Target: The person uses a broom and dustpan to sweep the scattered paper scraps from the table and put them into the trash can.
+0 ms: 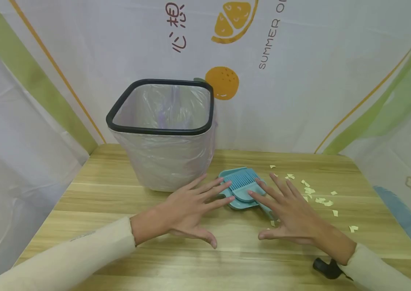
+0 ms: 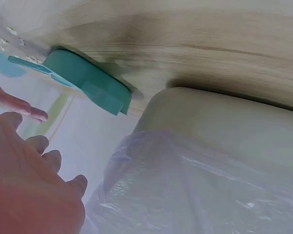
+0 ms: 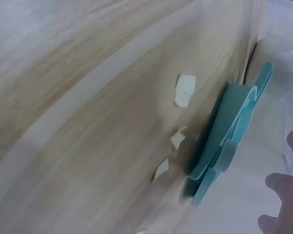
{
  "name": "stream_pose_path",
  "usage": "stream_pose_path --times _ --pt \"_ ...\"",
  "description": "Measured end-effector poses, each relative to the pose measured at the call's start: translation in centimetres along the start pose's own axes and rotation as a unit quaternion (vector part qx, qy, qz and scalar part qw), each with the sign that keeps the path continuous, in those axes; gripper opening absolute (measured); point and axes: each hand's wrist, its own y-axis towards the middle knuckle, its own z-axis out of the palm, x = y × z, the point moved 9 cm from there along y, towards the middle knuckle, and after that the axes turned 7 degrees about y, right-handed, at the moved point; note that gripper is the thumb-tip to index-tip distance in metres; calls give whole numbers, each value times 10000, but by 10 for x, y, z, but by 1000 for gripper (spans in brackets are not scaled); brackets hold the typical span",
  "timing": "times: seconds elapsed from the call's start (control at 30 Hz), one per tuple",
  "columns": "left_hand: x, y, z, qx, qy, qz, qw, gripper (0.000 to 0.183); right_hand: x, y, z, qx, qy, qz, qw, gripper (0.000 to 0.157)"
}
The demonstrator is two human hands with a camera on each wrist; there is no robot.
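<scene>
My left hand [image 1: 192,208] hovers over the table's middle with fingers spread, holding nothing. Opposite it, my right hand [image 1: 294,216] is also spread and holds nothing. Just beyond the fingertips lies a small teal dustpan [image 1: 241,205] with a teal comb-toothed brush [image 1: 243,186] on top; fingers partly cover both from the head camera. The right wrist view shows the dustpan [image 3: 224,126] lying flat on the wood. Several pale yellow paper scraps [image 1: 309,190] are scattered to its right. A bin [image 1: 169,165] lined with a clear bag stands at the back left.
The wooden table [image 1: 118,250] carries all of this. A black object [image 1: 327,268] lies near the right sleeve. A white printed curtain [image 1: 282,101] hangs behind and at both sides. The bin's black rim [image 1: 162,131] rises well above the tabletop.
</scene>
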Motion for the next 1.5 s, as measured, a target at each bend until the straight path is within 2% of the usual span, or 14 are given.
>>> stream_pose_path --times 0.47,0.63,0.83,0.93,1.03,1.13,1.23,1.37,1.5 --pt "1 -14 -10 -542 24 47 9985 116 -13 -20 -11 -210 -188 169 9995 106" --pt "2 -20 -7 -480 4 -7 9988 118 -20 -30 -14 -116 -321 417 9985 108" --pt "6 -24 -7 -466 -79 -120 9988 119 -26 -39 -21 -334 -42 303 9990 98" --pt "9 -24 -10 -712 -133 -196 9972 110 -30 -41 -26 -404 212 185 9988 87" --pt "11 -24 -18 -1109 -179 -180 9935 96 -35 -39 -30 -426 421 143 9981 79" --pt "10 -22 -26 -1482 -292 -107 9885 88 -43 -34 -32 -388 566 203 9974 77" --pt "10 -19 -31 -1701 -504 -110 9841 84 -47 -28 -32 -338 547 154 9978 73" --pt "11 -9 -27 -1490 -808 -308 9850 80 -48 -16 -30 -157 452 -128 9988 66" --pt "11 3 -12 -854 -903 -524 9909 79 -43 -4 -22 106 389 -500 9979 60"
